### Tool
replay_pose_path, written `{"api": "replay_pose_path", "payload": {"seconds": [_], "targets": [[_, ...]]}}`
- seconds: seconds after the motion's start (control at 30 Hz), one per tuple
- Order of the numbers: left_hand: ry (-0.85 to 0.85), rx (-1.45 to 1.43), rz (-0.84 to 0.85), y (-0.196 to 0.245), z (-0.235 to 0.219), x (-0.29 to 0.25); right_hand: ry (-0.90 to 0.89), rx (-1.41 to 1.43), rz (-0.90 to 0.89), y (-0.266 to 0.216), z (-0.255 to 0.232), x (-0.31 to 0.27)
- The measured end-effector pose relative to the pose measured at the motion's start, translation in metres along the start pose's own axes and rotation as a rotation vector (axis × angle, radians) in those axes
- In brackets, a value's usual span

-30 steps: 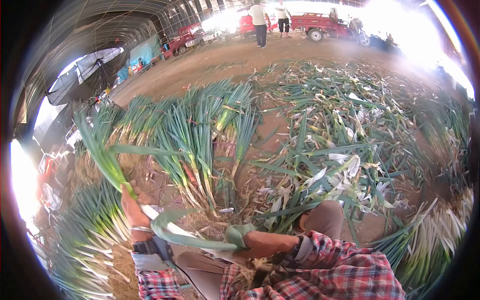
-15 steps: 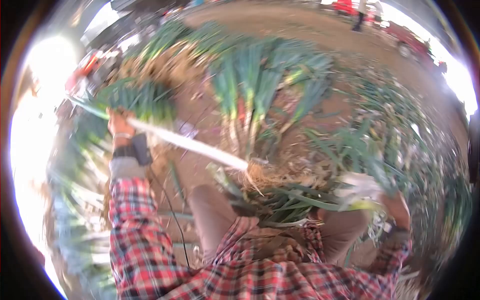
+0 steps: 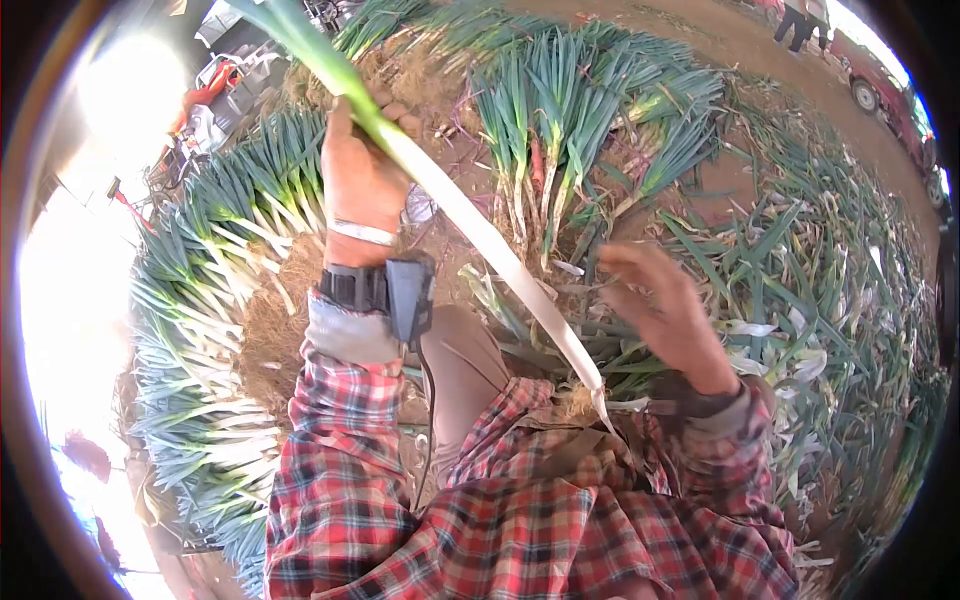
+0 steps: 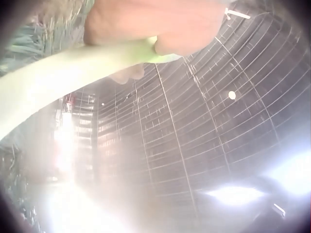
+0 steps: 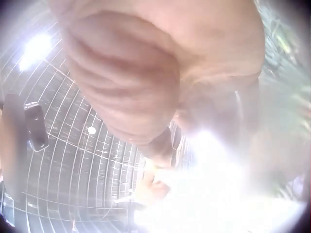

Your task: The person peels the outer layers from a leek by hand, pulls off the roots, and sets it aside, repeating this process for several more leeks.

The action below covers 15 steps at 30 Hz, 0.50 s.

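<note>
With the left hand (image 3: 362,175) clamped round the green onion (image 3: 470,225) near its leaves, root end at the lap, the free right hand (image 3: 665,315), apparently loose-fingered, best peels downward.

Bare dirt floor (image 3: 745,60) carries rows of bundled leeks (image 3: 200,330) and scattered trimmed leaves (image 3: 800,300).

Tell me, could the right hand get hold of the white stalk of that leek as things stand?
Probably yes. The right hand hangs empty just beside the leek, which the left hand holds up near its green end, and nothing lies between them.
</note>
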<state>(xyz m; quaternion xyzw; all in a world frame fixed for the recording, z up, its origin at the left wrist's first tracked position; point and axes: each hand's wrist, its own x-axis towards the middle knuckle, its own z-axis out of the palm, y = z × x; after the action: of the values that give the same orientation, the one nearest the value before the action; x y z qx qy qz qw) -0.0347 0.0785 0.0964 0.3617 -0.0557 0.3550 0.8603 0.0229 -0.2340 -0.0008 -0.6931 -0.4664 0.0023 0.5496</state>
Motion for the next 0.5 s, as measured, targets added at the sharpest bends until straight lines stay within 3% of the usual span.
{"api": "replay_pose_path", "payload": {"seconds": [0.07, 0.1, 0.17, 0.2, 0.27, 0.3, 0.33, 0.4, 0.47, 0.5], "targets": [[-0.002, 0.101, -0.047, -0.011, 0.016, -0.014, -0.098, 0.343, 0.151, -0.016, 0.024, 0.015], [-0.113, 0.054, -0.054, -0.016, 0.014, -0.016, -0.094, 0.342, 0.151, -0.018, 0.037, 0.017], [-0.101, 0.064, -0.087, -0.024, 0.023, -0.026, -0.025, 0.473, 0.144, -0.014, 0.056, 0.020], [-0.083, 0.074, -0.114, -0.027, 0.029, -0.031, -0.023, 0.468, 0.141, -0.016, 0.055, 0.018], [-0.024, 0.068, -0.091, -0.032, 0.038, -0.033, -0.219, 0.223, 0.262, -0.024, 0.056, 0.010], [-0.040, 0.091, -0.076, -0.033, 0.038, -0.033, -0.168, 0.529, 0.343, -0.029, 0.062, 0.005], [-0.053, 0.114, -0.068, -0.035, 0.041, -0.036, -0.165, 0.529, 0.353, -0.030, 0.061, 0.003], [-0.061, 0.098, -0.106, -0.040, 0.045, -0.048, -0.218, 0.989, 0.459, -0.027, 0.054, -0.001], [-0.218, -0.002, -0.340, -0.044, 0.046, -0.060, -0.242, 0.986, 0.474, -0.029, 0.049, -0.002], [-0.187, 0.045, -0.336, -0.047, 0.045, -0.065, -0.285, 0.950, 0.421, -0.027, 0.050, -0.001]]}}
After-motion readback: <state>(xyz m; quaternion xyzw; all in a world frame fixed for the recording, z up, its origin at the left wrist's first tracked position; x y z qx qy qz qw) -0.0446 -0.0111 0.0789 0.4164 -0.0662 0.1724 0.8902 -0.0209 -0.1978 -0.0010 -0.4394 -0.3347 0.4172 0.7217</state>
